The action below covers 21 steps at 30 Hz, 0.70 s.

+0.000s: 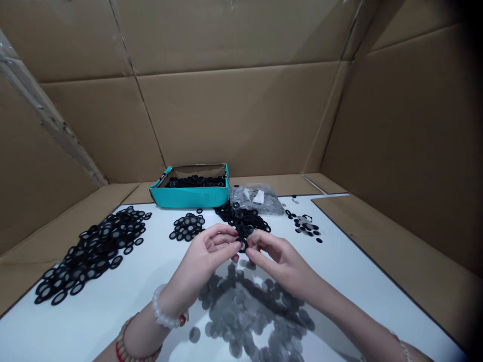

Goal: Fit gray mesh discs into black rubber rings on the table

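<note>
Above the middle of the white table, my left hand (217, 249) and my right hand (269, 251) meet, both closed in a pinch on one small black ring (242, 245). A lighter centre shows in this ring; whether it is a disc or an opening I cannot tell. Just behind my fingers lies a heap of black rings (241, 217). Beneath and in front of my hands, thin grey see-through discs (241, 306) are spread in a loose pile. My fingers partly hide the ring's edges.
Black rings with grey centres form a long pile (101, 244) at left and a smaller pile (187, 226) nearer the middle. Behind stand a teal box (190, 197) of black pieces and a clear bag (254, 199). Scattered pieces (306, 225) lie right. Cardboard walls (234, 110) surround the table.
</note>
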### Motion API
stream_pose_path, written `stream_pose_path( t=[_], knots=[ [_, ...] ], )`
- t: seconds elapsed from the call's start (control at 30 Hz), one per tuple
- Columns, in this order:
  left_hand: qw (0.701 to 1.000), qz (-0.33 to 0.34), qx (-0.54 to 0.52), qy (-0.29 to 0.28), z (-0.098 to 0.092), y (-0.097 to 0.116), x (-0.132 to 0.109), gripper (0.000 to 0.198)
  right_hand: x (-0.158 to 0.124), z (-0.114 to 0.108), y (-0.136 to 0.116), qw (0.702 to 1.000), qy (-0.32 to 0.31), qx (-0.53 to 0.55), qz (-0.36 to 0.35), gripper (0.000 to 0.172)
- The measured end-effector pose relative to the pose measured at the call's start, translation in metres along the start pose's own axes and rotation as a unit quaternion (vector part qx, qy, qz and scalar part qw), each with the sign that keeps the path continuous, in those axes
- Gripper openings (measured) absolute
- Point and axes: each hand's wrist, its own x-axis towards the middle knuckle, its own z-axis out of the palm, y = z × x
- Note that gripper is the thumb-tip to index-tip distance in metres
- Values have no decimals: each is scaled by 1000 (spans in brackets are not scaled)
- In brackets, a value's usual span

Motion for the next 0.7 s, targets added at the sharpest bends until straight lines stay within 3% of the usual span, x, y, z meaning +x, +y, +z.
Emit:
stream_pose_path(
  t=[0.13, 0.27, 0.53, 0.7],
  knots=[
    [999, 16, 22, 25, 1, 0, 1, 20, -2, 0, -2, 998, -6, -63, -11, 13],
    [999, -13, 47, -5, 1, 0, 0, 24, -2, 0, 0, 996, 4, -88, -26, 12],
    [992, 18, 122, 16, -3, -11, 2, 22, -3, 8, 6, 997, 33, -63, 3, 20],
    [987, 25, 158, -4, -7, -10, 6, 22, 1, 7, 5, 998, 2, -56, 22, 26]
  ],
)
